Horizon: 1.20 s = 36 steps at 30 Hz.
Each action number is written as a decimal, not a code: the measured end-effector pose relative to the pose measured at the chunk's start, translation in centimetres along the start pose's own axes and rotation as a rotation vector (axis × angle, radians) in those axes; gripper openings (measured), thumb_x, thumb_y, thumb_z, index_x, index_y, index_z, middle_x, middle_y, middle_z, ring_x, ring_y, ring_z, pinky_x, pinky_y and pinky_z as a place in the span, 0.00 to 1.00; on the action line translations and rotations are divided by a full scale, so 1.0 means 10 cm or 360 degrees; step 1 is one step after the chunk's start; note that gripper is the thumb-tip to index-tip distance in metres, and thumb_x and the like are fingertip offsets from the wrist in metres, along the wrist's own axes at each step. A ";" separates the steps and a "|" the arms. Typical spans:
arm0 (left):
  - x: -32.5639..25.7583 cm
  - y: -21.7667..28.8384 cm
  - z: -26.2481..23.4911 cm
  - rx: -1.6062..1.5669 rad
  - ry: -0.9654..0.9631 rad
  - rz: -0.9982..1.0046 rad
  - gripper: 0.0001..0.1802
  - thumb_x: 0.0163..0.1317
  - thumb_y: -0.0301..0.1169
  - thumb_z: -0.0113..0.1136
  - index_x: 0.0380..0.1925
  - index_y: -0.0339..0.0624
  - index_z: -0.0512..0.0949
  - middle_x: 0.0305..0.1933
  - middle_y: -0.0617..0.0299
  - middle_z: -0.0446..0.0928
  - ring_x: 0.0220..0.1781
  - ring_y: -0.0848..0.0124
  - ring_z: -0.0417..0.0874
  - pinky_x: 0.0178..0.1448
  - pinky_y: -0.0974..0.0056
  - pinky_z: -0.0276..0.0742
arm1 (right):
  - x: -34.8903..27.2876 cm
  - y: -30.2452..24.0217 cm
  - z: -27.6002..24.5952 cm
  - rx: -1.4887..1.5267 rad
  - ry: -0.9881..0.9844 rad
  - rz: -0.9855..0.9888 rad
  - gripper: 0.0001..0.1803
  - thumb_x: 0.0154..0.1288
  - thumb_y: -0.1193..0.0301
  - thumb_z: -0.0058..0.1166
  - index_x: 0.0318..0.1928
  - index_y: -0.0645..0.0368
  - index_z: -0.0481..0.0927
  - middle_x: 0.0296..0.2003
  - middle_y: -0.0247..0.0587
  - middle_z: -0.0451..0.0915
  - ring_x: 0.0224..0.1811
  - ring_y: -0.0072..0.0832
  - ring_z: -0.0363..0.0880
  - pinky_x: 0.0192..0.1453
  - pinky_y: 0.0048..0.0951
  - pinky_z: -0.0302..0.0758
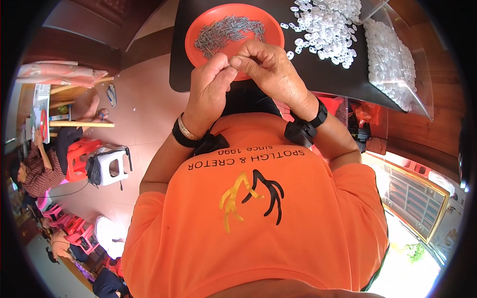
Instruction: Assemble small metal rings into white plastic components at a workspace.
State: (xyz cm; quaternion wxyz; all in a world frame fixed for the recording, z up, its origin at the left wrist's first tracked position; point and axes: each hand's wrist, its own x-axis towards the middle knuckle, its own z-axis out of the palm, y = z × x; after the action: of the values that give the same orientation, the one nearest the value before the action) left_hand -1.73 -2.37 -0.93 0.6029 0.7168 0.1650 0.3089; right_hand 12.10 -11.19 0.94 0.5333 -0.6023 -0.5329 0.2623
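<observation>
Close to the near rim of a round orange-red tray (195, 26), my two hands meet fingertip to fingertip. My left hand (209, 85) is closed, its thumb and fingers pressed together. Against it, my right hand (273, 73) pinches with thumb and forefinger. Whatever lies between the fingertips is too small and too covered to make out. A heap of thin grey metal pieces, like small screws or pins, (229, 31) fills the tray's far part. Loose white oval plastic pieces with holes (325, 32) are spread to the right of the tray.
The tray stands on a black tabletop (343, 79). At its right edge a clear box (422, 82) is packed with more white pieces (390, 57). Off to the left are a seated person (42, 171), a white stool (110, 166) and red stools (79, 158).
</observation>
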 end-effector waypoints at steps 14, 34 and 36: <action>0.06 0.12 -0.09 -0.0426 0.0029 -0.0219 0.09 0.63 0.30 0.49 0.25 0.37 0.71 0.19 0.68 0.65 0.23 0.78 0.65 0.31 0.71 0.63 | 0.15 0.21 -1.12 -0.1105 0.0132 -0.0097 0.11 0.61 0.64 0.56 0.41 0.55 0.83 0.34 0.40 0.82 0.33 0.37 0.81 0.40 0.31 0.76; 0.10 0.10 -0.02 -0.0447 -0.0086 -0.0235 0.09 0.63 0.30 0.50 0.27 0.37 0.71 0.19 0.68 0.66 0.23 0.79 0.65 0.30 0.72 0.62 | 0.19 0.15 -0.81 0.0247 0.0144 0.0282 0.10 0.62 0.72 0.57 0.42 0.62 0.81 0.31 0.33 0.83 0.34 0.18 0.79 0.41 0.20 0.75; 0.12 0.11 0.01 -0.0470 -0.0113 -0.0229 0.08 0.63 0.30 0.51 0.28 0.37 0.72 0.19 0.67 0.67 0.22 0.80 0.65 0.29 0.74 0.61 | 0.19 0.12 -0.65 0.0515 0.0095 0.0337 0.10 0.63 0.74 0.56 0.43 0.63 0.80 0.31 0.36 0.82 0.33 0.19 0.80 0.41 0.19 0.76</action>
State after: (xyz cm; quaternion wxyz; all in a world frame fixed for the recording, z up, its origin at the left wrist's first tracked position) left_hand -0.97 -1.94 0.40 0.7276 0.6173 0.1473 0.2604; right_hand 18.85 -11.61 2.26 0.6083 -0.5688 -0.4014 0.3813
